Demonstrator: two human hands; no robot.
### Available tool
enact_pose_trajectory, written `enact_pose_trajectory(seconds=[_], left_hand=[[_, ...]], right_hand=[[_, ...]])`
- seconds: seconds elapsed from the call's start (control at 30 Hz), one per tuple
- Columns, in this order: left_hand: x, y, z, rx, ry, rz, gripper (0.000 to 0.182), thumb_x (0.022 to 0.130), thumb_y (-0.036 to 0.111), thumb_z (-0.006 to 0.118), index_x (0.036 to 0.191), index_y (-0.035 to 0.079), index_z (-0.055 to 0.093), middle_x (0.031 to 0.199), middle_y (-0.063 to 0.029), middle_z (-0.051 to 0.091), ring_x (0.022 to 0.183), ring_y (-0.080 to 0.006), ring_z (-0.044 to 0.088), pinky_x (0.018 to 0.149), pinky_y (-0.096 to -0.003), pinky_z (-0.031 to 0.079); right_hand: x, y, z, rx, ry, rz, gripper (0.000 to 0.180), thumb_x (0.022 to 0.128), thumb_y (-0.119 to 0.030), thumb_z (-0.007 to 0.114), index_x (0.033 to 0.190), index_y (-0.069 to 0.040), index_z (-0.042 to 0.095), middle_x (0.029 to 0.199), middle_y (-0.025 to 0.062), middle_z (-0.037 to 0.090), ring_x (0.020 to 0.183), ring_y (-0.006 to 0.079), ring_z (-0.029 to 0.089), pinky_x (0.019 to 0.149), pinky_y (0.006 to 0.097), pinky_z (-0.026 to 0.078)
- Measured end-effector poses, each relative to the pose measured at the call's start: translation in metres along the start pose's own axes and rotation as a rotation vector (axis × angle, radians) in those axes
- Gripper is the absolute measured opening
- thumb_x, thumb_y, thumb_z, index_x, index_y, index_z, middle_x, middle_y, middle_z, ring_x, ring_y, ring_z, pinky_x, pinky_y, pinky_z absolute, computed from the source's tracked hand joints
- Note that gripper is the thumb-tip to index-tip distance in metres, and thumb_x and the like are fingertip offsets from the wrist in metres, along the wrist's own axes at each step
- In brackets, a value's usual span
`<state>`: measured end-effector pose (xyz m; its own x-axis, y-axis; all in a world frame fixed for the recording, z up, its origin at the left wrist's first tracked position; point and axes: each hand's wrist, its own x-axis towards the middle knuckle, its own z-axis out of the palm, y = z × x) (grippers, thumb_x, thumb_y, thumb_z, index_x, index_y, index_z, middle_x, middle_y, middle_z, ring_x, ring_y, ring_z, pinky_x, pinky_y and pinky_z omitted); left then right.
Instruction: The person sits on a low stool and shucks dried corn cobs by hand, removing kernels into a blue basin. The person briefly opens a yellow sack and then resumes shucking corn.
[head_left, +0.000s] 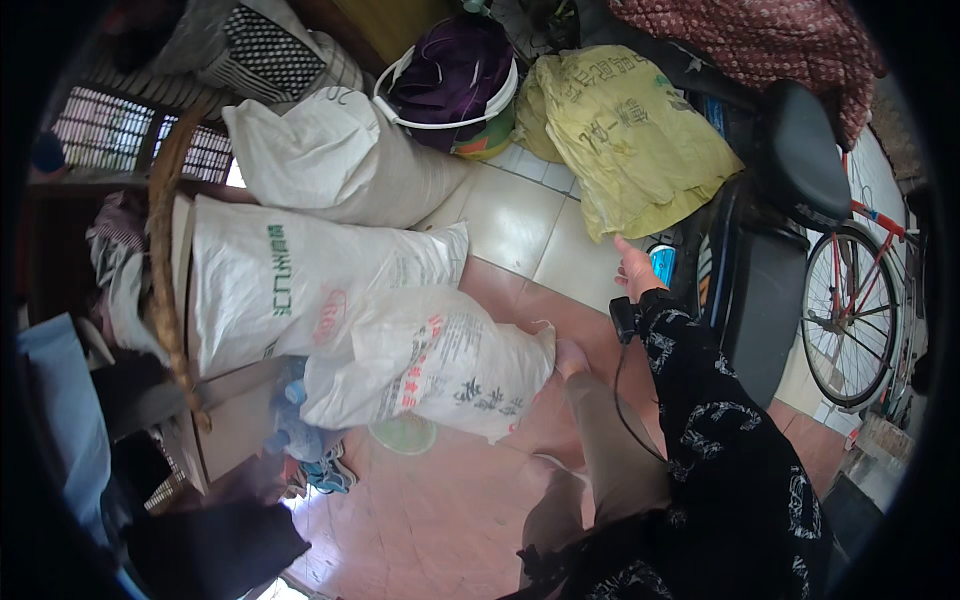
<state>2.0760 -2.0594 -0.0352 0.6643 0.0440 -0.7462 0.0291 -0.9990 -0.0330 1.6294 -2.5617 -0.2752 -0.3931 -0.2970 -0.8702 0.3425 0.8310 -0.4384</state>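
Observation:
My right hand (636, 270) reaches out at the end of a black patterned sleeve, a strap and a small black device at its wrist. One digit points up to the lower corner of a yellow woven sack (637, 142); whether it touches or grips the sack is unclear. The sack looks creased and bears printed writing. Just right of the hand is a bright blue object (662, 262), partly hidden. My left hand is out of view. Before my feet lie white woven sacks, a printed one (450, 360), another (315, 277) and a bulging one (337, 157).
A bucket (495, 139) holding dark purple cloth stands behind the sacks. To the right are a scooter with a black seat (802, 157) and a red bicycle (851, 315). Plastic bottles (296, 424) and a blue shoe (330, 472) lie at the left, near a green round object (405, 435).

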Motion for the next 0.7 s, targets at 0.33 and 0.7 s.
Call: enact_pose_trajectory(seconds=[0.33, 0.7], left_hand=[[0.017, 0.044, 0.012, 0.065, 0.001, -0.044, 0.023, 0.086, 0.021, 0.05, 0.098, 0.001, 0.051, 0.071, -0.0097, 0.052, 0.059, -0.0185, 0.051, 0.049, -0.0321, 0.041], [0.021, 0.024, -0.031, 0.129, -0.034, 0.096, 0.025, 0.087, 0.027, 0.05, 0.091, 0.002, 0.052, 0.066, -0.0094, 0.052, 0.052, -0.0194, 0.05, 0.044, -0.0333, 0.039]], right_hand=[[0.1, -0.02, 0.036, 0.39, -0.206, -0.047, 0.082, 0.075, -0.051, 0.066, 0.135, -0.006, 0.033, 0.139, 0.0176, 0.034, 0.12, 0.0328, 0.039, 0.09, 0.0456, 0.039], [-0.101, -0.114, 0.031, -0.109, -0.003, -0.987, 0.028, 0.075, -0.014, 0.058, 0.097, 0.002, 0.055, 0.082, 0.0137, 0.06, 0.075, 0.0215, 0.054, 0.073, 0.0327, 0.045]])
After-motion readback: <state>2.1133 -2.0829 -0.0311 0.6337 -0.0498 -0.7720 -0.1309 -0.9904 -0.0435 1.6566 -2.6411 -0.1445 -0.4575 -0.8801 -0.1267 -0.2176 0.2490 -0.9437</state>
